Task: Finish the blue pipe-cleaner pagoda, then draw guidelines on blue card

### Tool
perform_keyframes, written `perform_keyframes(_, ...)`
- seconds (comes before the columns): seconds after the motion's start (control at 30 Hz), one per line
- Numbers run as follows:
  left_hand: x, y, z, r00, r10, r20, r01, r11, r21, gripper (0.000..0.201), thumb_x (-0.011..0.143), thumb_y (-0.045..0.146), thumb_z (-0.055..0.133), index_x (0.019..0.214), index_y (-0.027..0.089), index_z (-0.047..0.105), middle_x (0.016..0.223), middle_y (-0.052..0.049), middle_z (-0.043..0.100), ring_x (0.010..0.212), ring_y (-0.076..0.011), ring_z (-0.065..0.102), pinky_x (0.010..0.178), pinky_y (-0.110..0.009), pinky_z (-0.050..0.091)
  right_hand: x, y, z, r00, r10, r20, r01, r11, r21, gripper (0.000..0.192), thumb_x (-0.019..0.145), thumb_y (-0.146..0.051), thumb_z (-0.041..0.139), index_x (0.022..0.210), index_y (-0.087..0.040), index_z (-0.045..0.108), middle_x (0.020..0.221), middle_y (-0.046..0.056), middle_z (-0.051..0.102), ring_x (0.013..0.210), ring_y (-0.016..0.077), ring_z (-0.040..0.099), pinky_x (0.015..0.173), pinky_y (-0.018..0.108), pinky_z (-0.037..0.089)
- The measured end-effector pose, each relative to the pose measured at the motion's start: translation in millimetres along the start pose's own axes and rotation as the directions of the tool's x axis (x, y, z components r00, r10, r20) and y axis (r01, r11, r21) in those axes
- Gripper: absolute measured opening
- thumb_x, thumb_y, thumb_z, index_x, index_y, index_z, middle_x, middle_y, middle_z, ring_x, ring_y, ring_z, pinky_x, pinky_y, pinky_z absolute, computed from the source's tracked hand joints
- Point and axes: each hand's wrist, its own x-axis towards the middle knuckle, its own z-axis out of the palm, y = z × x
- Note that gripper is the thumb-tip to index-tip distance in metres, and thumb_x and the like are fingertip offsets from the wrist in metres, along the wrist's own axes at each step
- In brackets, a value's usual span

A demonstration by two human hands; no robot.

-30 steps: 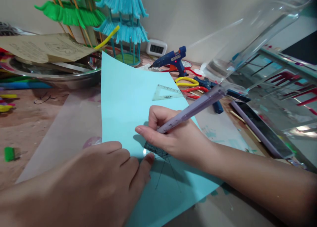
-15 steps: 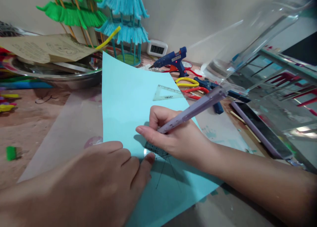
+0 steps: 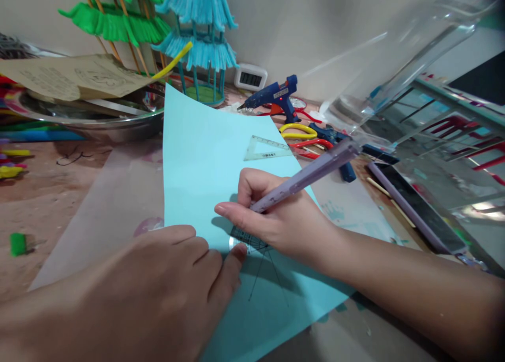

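light blue paper [image 3: 205, 157] lies flat on the counter [image 3: 51, 204] under both hands. the right hand [image 3: 276, 220] has its grip closed around a lilac pen [image 3: 303, 175], whose tip is hidden behind the fingers and whose barrel slants up and away to the right. just below this grip a small clear protractor [image 3: 246, 239] rests on the sheet, with thin pencil lines fanning out from it toward the near edge. the left hand [image 3: 165, 283] lies palm down on the paper, fingers loosely curled and holding nothing, its fingertip touching the protractor's edge. beyond the right grip a clear set square [image 3: 265, 148] sits on the sheet. farther off and to the right of it lie a blue glue gun [image 3: 276, 96] and yellow-handled scissors [image 3: 296, 130].
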Motion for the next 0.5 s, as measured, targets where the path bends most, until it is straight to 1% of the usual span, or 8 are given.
perform_keyframes(0.03,11.7,-0.7,-3.9,0.993,0.077,-0.091,-0.069,0.993,0.093,0.052,0.098,0.011,0.019,0.107,0.02,0.07,0.064,-0.002,0.066,0.053,-0.0199,0.055,0.062,-0.038,0.038,0.0,-0.1,-0.1,1.0,-0.001,-0.001,0.001,1.0,-0.003,0.037,0.086,-0.035,0.07,0.066,-0.02,0.044,0.053,-0.009,0.045,0.05,0.0051,0.038,0.046,0.018,0.029)
perform_keyframes(0.07,19.9,-1.0,-7.1,0.99,0.084,-0.11,-0.066,0.986,0.154,0.052,0.096,0.01,0.019,0.102,0.02,0.07,0.06,-0.002,0.064,0.049,-0.0198,0.053,0.059,-0.037,0.035,-0.1,-0.2,-0.1,1.0,-0.002,-0.001,0.002,1.0,-0.005,0.037,0.087,-0.035,0.07,0.066,-0.02,0.044,0.054,-0.009,0.044,0.05,0.0051,0.038,0.046,0.018,0.029)
perform_keyframes(0.1,24.7,-0.9,-9.5,0.986,0.122,-0.114,-0.097,0.974,0.203,0.052,0.095,0.009,0.019,0.099,0.019,0.07,0.059,-0.002,0.063,0.047,-0.0198,0.051,0.055,-0.037,0.032,-0.2,-0.3,-0.2,1.0,-0.002,0.0,0.002,1.0,-0.007,0.037,0.087,-0.035,0.07,0.066,-0.02,0.044,0.054,-0.009,0.044,0.05,0.0052,0.039,0.047,0.018,0.029)
perform_keyframes(0.17,26.8,-0.7,-11.8,0.986,0.153,-0.07,-0.131,0.959,0.251,0.051,0.092,0.008,0.021,0.098,0.02,0.069,0.06,-0.002,0.063,0.046,-0.0206,0.052,0.053,-0.037,0.029,-0.3,-0.6,-0.2,1.0,0.001,0.003,-0.001,1.0,-0.012,0.037,0.088,-0.036,0.069,0.066,-0.02,0.043,0.053,-0.009,0.044,0.05,0.0053,0.039,0.047,0.019,0.03)
perform_keyframes(0.23,24.0,-0.8,-11.8,0.984,0.173,-0.043,-0.156,0.952,0.265,0.051,0.09,0.007,0.021,0.098,0.019,0.07,0.06,-0.003,0.064,0.046,-0.0211,0.051,0.051,-0.037,0.028,-0.4,-0.8,-0.4,1.0,0.005,0.006,-0.005,1.0,-0.021,0.037,0.088,-0.036,0.068,0.065,-0.02,0.044,0.053,-0.009,0.044,0.05,0.0056,0.039,0.047,0.02,0.03)
perform_keyframes(0.33,20.2,-1.4,-10.4,0.981,0.18,-0.071,-0.158,0.958,0.24,0.052,0.091,0.008,0.021,0.1,0.018,0.071,0.059,-0.003,0.063,0.046,-0.0208,0.049,0.054,-0.037,0.03,-0.5,-0.4,-0.5,1.0,0.002,0.006,-0.002,1.0,-0.03,0.037,0.088,-0.036,0.068,0.065,-0.02,0.044,0.053,-0.009,0.044,0.05,0.0057,0.039,0.046,0.02,0.029)
perform_keyframes(0.5,18.0,-1.3,-8.3,0.988,0.119,-0.1,-0.102,0.981,0.163,0.049,0.093,0.008,0.023,0.106,0.017,0.069,0.064,-0.003,0.064,0.053,-0.0204,0.049,0.065,-0.037,0.033,0.3,0.7,-0.6,1.0,-0.007,0.008,0.007,1.0,0.015,0.037,0.087,-0.034,0.071,0.065,-0.02,0.044,0.053,-0.009,0.045,0.05,0.0051,0.038,0.046,0.018,0.029)
